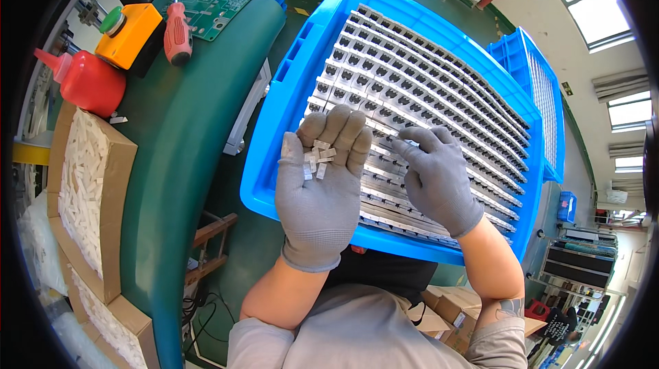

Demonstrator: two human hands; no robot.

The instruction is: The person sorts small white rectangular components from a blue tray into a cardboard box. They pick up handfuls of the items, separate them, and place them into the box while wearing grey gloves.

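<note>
My left hand (321,194), in a grey knitted work glove, is turned palm up with its fingers slightly curled. It cradles several small white rectangular plastic pieces (320,155) on the palm and fingers. My right hand (439,178), gloved the same way, hovers over or touches the rows of metal-and-black parts (419,98) in a large blue plastic crate (271,163). Its thumb and fingertips are drawn together, pointing left at one row; whatever is between them is too small or hidden to tell.
Left of me a green-topped bench (171,183) carries a red squeeze bottle (93,84), an orange box with a green button (127,36), a red-handled screwdriver (178,32) and a green circuit board (216,2). Cardboard boxes of white pieces (86,183) stand beside it. Another blue crate (528,81) is behind.
</note>
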